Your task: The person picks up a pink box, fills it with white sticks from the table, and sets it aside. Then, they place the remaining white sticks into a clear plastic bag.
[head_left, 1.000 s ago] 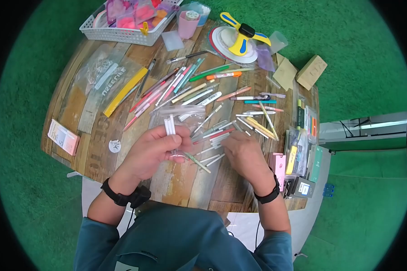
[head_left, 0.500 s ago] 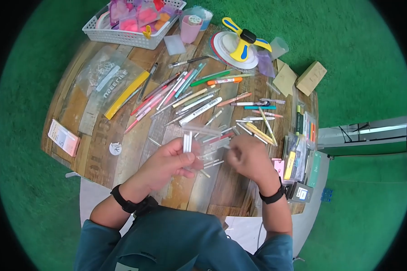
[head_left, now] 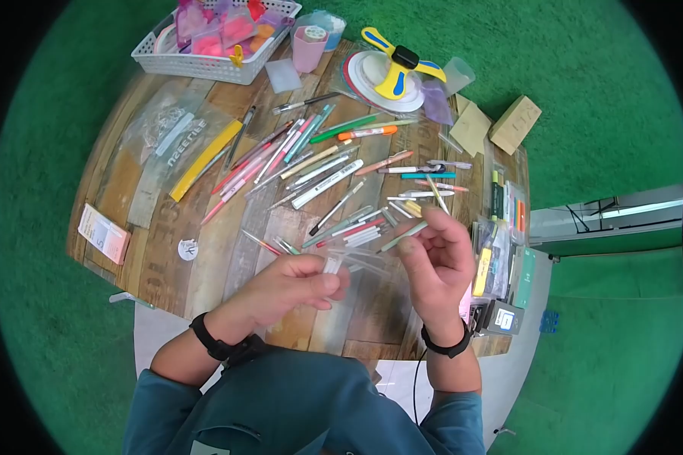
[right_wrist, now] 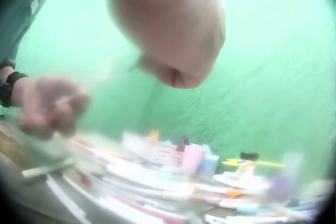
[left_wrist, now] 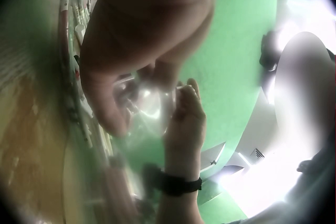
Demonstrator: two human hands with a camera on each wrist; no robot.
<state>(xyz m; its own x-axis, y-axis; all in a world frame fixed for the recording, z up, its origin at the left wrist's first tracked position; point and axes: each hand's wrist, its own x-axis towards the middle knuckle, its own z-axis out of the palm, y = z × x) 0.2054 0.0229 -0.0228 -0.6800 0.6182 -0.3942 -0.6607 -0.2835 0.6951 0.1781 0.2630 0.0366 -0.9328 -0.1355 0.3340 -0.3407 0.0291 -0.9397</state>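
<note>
My left hand (head_left: 300, 282) pinches a clear plastic bag (head_left: 366, 263) with white sticks (head_left: 332, 265) inside, low over the near side of the table. To its right, my right hand (head_left: 442, 262) has thumb and forefinger on one end of a slim pale green stick (head_left: 399, 237) that slants toward the bag. Its other fingers are curled. In the left wrist view the bag (left_wrist: 149, 106) shines between both hands. The right wrist view is blurred around the fingertips. Several pens and thin sticks lie beyond, among them a white marker (head_left: 328, 184).
A white basket (head_left: 239, 70) of colourful packets and a pink cup (head_left: 308, 50) stand at the back. A yellow-and-blue three-armed thing (head_left: 393, 82) rests on round plates (head_left: 359, 72). Small boxes and packs (head_left: 501, 262) line the right edge; a yellow-edged bag (head_left: 205, 161) lies left.
My right hand has turned and lifted slightly, and the pale green stick now shows at its fingertips. My left hand has shifted right with the bag, whose white sticks show less.
</note>
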